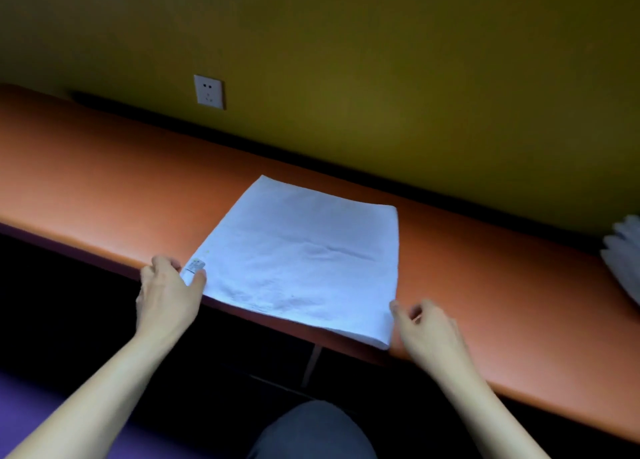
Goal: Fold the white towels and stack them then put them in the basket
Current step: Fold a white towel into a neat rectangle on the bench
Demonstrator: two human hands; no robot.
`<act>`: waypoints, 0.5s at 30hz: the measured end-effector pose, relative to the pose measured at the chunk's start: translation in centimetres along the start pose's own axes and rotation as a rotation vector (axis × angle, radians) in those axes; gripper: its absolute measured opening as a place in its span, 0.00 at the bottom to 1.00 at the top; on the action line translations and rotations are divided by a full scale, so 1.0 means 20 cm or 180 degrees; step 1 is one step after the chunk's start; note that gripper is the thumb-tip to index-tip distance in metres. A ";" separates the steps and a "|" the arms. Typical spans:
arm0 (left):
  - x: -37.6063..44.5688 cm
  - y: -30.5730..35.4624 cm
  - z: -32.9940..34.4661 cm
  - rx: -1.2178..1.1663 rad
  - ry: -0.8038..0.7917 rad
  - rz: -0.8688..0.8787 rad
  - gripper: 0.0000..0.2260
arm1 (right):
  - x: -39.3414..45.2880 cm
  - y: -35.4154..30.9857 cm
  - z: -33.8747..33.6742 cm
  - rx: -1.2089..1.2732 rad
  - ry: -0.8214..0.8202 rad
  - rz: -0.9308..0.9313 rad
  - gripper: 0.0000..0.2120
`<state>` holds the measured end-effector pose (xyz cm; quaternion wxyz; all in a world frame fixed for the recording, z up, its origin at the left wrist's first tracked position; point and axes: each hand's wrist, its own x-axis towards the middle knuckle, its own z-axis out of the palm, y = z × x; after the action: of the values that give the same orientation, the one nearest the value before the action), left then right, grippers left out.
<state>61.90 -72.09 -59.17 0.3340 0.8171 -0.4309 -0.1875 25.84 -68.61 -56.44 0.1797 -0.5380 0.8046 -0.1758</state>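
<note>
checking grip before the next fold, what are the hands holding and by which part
The left hand pinches the white towel at its near left corner, by the label. The right hand sits at the near right corner; its grip cannot be told.

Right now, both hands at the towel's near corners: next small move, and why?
Probably lift the near edge and fold it over to the far edge. The white towel lies flat on the orange bench; the left hand pinches its tagged near corner, and the right hand sits at the other near corner, grip unclear.
</note>
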 end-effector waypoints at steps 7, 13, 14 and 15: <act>-0.04 0.10 -0.06 -0.0593 -0.0392 -0.0488 0.12 | -0.07 0.02 0.09 0.0631 -0.0157 -0.0062 0.09; -0.14 0.02 -0.05 -0.1845 -0.0430 -0.0624 0.17 | -0.07 0.10 -0.11 0.1823 0.0125 0.0128 0.09; -0.19 0.04 -0.06 -0.2001 -0.0465 -0.0640 0.17 | -0.08 0.10 -0.15 0.1930 0.0132 0.0069 0.10; -0.23 0.06 -0.07 -0.2102 -0.0473 -0.0615 0.17 | -0.09 0.11 -0.19 0.2087 0.0120 0.0041 0.10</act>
<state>59.42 -68.33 -57.27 0.5287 0.6861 -0.2908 -0.4064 22.93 -65.78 -53.90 0.3296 -0.4432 0.7117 -0.4342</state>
